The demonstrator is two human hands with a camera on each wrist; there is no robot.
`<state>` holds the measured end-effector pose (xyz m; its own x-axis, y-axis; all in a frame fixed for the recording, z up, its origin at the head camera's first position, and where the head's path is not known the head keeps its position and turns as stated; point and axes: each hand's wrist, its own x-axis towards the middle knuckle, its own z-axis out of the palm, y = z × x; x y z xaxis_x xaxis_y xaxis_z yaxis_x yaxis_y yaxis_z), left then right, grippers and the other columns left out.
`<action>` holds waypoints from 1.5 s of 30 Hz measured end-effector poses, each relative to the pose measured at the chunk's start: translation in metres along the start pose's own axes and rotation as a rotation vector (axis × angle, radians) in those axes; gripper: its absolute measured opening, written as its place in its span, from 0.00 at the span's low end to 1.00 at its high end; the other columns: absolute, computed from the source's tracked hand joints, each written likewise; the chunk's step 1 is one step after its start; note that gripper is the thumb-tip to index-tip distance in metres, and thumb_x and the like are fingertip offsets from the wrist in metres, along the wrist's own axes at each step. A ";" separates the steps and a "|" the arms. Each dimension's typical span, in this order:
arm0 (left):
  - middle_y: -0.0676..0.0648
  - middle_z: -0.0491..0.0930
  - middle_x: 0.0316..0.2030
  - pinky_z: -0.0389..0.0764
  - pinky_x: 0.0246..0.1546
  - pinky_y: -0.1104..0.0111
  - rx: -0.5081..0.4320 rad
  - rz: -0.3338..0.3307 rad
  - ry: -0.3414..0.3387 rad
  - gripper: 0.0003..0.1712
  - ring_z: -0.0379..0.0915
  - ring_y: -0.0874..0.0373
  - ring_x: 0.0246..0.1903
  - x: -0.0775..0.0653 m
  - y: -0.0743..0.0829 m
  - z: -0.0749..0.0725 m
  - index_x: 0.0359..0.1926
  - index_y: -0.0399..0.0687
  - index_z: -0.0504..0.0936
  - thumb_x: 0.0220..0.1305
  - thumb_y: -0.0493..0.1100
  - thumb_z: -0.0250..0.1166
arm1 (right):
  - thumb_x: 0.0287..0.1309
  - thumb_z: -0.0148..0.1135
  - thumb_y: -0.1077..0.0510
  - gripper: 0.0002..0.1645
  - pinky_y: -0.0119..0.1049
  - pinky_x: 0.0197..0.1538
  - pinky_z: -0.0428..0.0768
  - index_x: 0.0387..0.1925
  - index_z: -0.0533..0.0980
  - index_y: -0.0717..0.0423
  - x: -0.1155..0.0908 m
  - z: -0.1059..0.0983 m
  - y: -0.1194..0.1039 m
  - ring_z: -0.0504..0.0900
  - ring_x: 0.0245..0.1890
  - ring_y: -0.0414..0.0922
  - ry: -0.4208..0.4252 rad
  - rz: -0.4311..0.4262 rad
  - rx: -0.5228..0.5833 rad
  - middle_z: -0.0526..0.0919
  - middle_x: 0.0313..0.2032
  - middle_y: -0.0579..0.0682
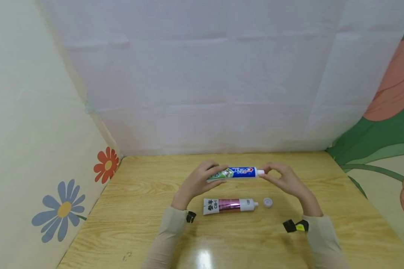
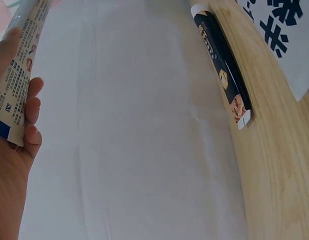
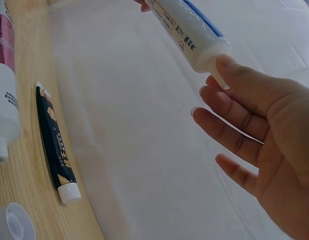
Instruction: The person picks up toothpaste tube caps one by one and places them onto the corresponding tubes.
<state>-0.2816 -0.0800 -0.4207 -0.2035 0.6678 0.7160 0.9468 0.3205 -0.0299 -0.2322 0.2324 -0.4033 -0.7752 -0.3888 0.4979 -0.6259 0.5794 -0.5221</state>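
Above the table, my left hand (image 1: 198, 182) grips the tail end of a blue and green toothpaste tube (image 1: 240, 172), its thumb and fingers on either side. My right hand (image 1: 287, 182) pinches the white tip between thumb and forefinger, while the other fingers spread loosely in the right wrist view. Whether that tip is a cap or a bare nozzle, I cannot tell. Below lies a pink and white toothpaste tube (image 1: 229, 206), its nozzle bare. A loose white cap (image 1: 267, 202) is just to the right of it.
A black toothpaste tube (image 3: 54, 137) with a white cap lies at the wooden table's (image 1: 138, 209) back edge in both wrist views; the head view does not show it. White sheeting (image 1: 202, 93) hangs behind the table. Flower-painted walls (image 1: 27, 130) flank both sides.
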 end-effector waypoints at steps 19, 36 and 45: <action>0.49 0.78 0.41 0.75 0.46 0.73 -0.031 -0.059 -0.057 0.29 0.73 0.60 0.41 -0.012 -0.012 0.014 0.57 0.46 0.75 0.55 0.52 0.67 | 0.52 0.66 0.61 0.07 0.32 0.37 0.78 0.36 0.80 0.52 0.001 0.011 0.022 0.76 0.32 0.34 -0.006 -0.062 -0.011 0.80 0.31 0.39; 0.48 0.77 0.43 0.75 0.50 0.71 -0.074 -0.175 -0.126 0.30 0.72 0.59 0.44 -0.024 -0.018 0.024 0.58 0.45 0.74 0.54 0.50 0.68 | 0.56 0.63 0.58 0.08 0.35 0.40 0.79 0.38 0.79 0.53 -0.003 0.023 0.036 0.77 0.33 0.37 -0.080 0.051 0.002 0.81 0.31 0.41; 0.49 0.76 0.45 0.73 0.52 0.69 -0.125 -0.288 -0.233 0.29 0.70 0.59 0.46 -0.030 -0.019 0.030 0.59 0.45 0.73 0.57 0.47 0.66 | 0.58 0.61 0.56 0.10 0.37 0.40 0.80 0.40 0.79 0.57 -0.003 0.028 0.041 0.78 0.34 0.38 -0.119 0.081 -0.024 0.82 0.32 0.43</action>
<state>-0.3011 -0.0860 -0.4623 -0.5029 0.7017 0.5046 0.8628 0.4427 0.2443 -0.2581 0.2372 -0.4461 -0.8284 -0.4218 0.3686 -0.5601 0.6286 -0.5396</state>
